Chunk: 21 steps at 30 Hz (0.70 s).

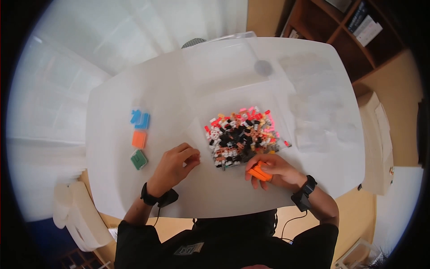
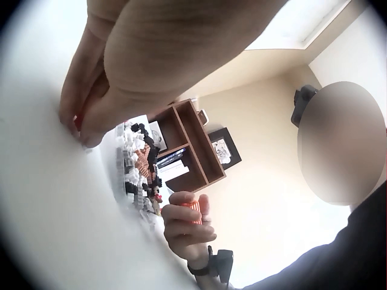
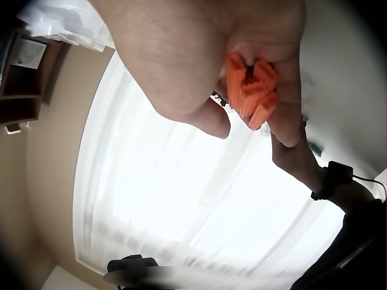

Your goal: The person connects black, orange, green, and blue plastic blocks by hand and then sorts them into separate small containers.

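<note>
Over the front of the white table, my left hand (image 1: 175, 164) has its thumb and fingertips together. The left wrist view shows a bit of a small orange-red piece (image 2: 78, 122) pinched between them, mostly hidden. My right hand (image 1: 283, 172), at the front right corner of the brick pile, holds several orange pieces (image 1: 260, 172) in its curled fingers. In the right wrist view these orange pieces (image 3: 251, 93) lie side by side against the fingers. The pile of small mixed bricks (image 1: 239, 139) is black, white, brown, red and pink.
Left of the pile stand blue pieces (image 1: 142, 120), an orange block (image 1: 139, 139) and a green block (image 1: 138, 159) in a column. Clear plastic bags (image 1: 316, 103) lie at the right of the table (image 1: 215, 197). A brown shelf (image 1: 349, 49) stands behind on the right.
</note>
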### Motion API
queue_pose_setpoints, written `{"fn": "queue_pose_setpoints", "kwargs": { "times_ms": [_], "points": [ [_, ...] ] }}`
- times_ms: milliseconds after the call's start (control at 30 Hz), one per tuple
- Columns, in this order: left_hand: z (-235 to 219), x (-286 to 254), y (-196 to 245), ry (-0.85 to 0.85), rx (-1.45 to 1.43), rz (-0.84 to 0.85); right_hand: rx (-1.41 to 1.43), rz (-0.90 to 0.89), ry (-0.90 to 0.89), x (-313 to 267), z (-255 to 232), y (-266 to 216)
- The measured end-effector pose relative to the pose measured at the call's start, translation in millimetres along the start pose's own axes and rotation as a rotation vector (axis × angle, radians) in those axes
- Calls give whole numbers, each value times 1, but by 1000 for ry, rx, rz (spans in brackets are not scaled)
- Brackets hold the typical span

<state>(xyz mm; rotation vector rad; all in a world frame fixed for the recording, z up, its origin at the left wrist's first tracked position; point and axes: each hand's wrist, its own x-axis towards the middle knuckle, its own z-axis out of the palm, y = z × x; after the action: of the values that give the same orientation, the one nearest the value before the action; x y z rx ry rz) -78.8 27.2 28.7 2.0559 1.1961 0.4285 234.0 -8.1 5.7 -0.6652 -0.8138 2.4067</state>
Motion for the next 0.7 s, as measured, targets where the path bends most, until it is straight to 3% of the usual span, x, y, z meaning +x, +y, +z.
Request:
{"fn": "queue_pose_setpoints", "kwargs": {
  "times_ms": [700],
  "points": [
    [48, -5, 30, 282, 100, -121, 0, -150, -72, -2, 5, 17]
  ]
}}
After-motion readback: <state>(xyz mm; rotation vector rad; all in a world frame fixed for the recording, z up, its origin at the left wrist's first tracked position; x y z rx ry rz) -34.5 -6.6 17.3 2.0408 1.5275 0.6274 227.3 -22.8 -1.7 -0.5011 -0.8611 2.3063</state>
